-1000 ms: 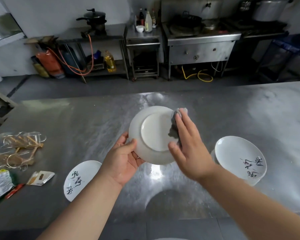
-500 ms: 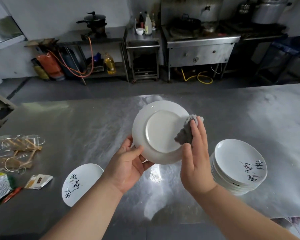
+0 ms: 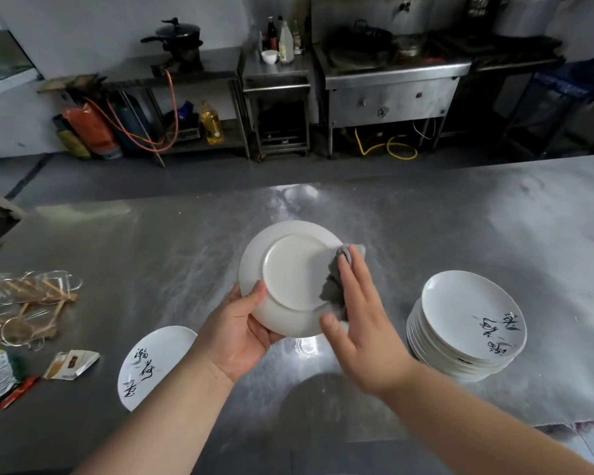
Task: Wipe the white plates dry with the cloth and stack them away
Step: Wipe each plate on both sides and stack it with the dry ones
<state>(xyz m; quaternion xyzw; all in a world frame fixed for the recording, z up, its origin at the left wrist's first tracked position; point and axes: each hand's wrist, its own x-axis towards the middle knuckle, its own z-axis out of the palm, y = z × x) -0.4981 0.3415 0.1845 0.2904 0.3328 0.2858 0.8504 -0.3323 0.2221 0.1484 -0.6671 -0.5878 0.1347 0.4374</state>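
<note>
My left hand (image 3: 241,332) grips the lower left rim of a white plate (image 3: 290,269), held above the steel table with its underside facing me. My right hand (image 3: 364,323) presses a grey cloth (image 3: 336,279) flat against the right side of that underside, fingers spread over the cloth. A stack of several white plates (image 3: 467,327) with black brush writing stands on the table to the right. A single white plate (image 3: 151,365) with the same writing lies at the lower left, partly hidden by my left forearm.
The steel table (image 3: 494,228) spans the view. Plastic-wrapped wooden items (image 3: 24,303) and small packets (image 3: 72,363) lie at its left edge. Beyond the table stand a stove, shelves with bottles, a pot and a gas cylinder.
My right hand has slid the cloth down along the right side of the plate's underside. The plate has tilted slightly, and the view has shifted so more of the stack shows.
</note>
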